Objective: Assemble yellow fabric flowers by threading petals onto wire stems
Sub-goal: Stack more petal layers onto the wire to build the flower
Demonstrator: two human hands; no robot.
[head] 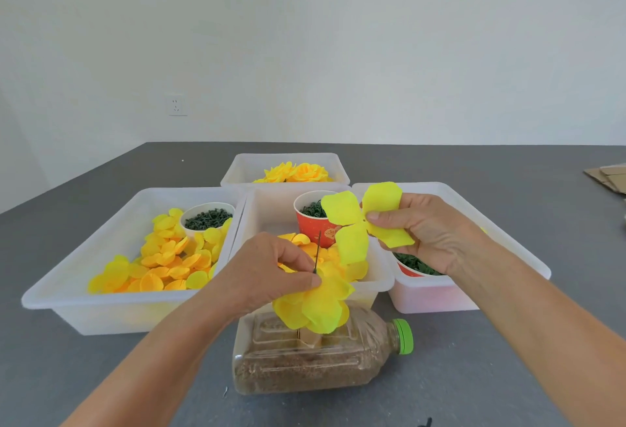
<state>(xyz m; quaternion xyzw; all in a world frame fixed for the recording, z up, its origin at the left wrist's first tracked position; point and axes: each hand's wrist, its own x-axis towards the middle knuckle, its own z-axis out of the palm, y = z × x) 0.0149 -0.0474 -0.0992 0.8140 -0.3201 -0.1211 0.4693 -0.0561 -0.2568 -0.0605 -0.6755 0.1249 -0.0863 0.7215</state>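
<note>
The left hand [271,271] pinches a thin dark wire stem [317,252] between thumb and fingers, tip upward, with yellow petals [313,308] already gathered below the grip, above a plastic bottle [321,355] lying on the bench [508,359]. The right hand [423,233] pinches a four-lobed petal piece [364,220] near its centre, held just up and right of the stem tip, not yet threaded. The centre hole appears to lie beside the thumb, though it is too small to confirm. Judgement: the fabric is light, limp and easily creased, so the grip belongs close to the hole; the wire is slender and likely to flex, so hold it near the tip.
</note>
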